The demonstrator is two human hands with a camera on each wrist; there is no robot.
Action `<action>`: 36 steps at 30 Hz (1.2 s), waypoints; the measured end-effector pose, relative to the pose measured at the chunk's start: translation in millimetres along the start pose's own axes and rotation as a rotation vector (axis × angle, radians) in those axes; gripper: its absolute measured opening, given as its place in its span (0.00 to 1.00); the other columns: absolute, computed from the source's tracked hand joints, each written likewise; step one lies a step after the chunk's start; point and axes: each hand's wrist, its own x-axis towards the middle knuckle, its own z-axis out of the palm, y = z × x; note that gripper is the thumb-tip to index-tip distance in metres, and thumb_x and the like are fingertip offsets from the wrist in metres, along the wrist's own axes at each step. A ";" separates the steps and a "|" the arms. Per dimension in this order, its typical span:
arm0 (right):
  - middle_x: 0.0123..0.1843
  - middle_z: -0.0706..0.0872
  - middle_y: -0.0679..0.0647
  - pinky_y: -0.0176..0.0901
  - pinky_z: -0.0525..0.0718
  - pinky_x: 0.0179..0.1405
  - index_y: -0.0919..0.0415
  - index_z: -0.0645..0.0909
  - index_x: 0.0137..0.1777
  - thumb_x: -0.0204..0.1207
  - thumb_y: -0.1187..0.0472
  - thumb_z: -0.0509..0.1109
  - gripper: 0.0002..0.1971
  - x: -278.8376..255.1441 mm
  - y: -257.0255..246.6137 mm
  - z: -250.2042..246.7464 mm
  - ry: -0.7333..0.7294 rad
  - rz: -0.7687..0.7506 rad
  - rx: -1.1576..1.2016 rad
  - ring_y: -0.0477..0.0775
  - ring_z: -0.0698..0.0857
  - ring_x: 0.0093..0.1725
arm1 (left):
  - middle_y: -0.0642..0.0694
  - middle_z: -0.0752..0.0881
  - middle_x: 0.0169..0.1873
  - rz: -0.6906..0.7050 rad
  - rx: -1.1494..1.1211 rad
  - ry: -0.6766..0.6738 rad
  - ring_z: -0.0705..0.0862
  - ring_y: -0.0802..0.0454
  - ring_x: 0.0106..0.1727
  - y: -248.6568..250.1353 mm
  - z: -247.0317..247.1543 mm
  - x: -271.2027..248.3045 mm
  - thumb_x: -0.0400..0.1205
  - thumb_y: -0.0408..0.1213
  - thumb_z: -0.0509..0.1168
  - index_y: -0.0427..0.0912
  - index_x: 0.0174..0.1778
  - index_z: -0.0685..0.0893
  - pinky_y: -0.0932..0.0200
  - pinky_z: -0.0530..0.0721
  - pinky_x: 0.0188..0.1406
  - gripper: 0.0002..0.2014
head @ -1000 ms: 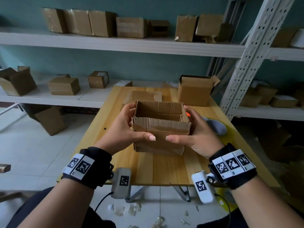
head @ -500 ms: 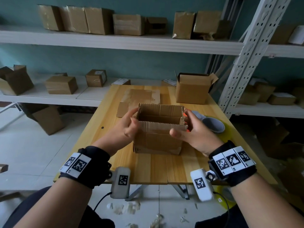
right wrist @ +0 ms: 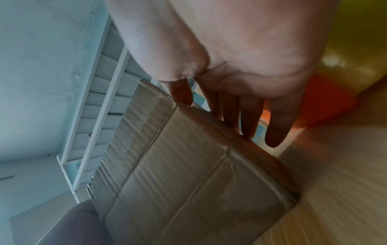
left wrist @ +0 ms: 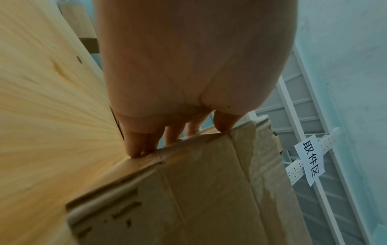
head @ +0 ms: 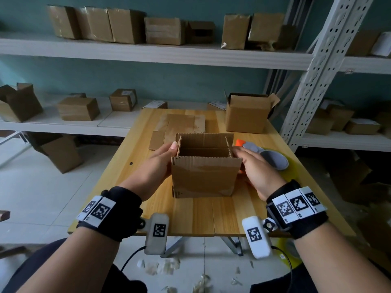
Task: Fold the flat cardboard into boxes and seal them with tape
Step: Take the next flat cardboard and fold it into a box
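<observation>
A: Where is the box [head: 204, 176] now?

B: It stands upright on the desk [head: 118, 172], near the middle, with the top open and the flaps up.

A: And the hands?

B: The left hand [head: 155, 163] is at the left wall of the box, fingers [left wrist: 136, 144] straight and close together, tips touching the cardboard. The right hand [head: 255, 170] is at the right wall, fingers [right wrist: 249, 119] also straight, a little spread, touching the edge.

A: Anything else on the desk?

B: A flat cardboard sheet [head: 179, 129] lies behind the box, and a second open box [head: 245, 117] stands at the far right corner.
</observation>
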 end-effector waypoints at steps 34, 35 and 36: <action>0.83 0.78 0.48 0.66 0.67 0.87 0.43 0.76 0.82 0.83 0.32 0.62 0.31 4.4 11.0 11.4 0.029 0.082 -0.007 0.55 0.74 0.83 | 0.46 0.77 0.84 -0.017 0.068 0.070 0.73 0.45 0.85 -9.6 2.3 8.7 0.85 0.73 0.54 0.51 0.88 0.72 0.38 0.66 0.89 0.41; 0.84 0.77 0.48 0.66 0.67 0.87 0.44 0.76 0.82 0.88 0.36 0.61 0.26 5.0 11.5 10.9 0.034 0.079 -0.007 0.56 0.74 0.83 | 0.46 0.78 0.83 -0.020 0.070 0.075 0.74 0.45 0.84 -10.1 3.2 9.5 0.88 0.70 0.54 0.51 0.88 0.72 0.38 0.66 0.89 0.37; 0.83 0.78 0.48 0.65 0.67 0.87 0.44 0.77 0.82 0.89 0.39 0.61 0.24 5.7 12.6 10.6 0.037 0.082 -0.009 0.56 0.74 0.83 | 0.46 0.77 0.83 -0.025 0.067 0.080 0.74 0.45 0.84 -11.6 3.2 10.7 0.90 0.67 0.53 0.51 0.88 0.72 0.38 0.66 0.89 0.34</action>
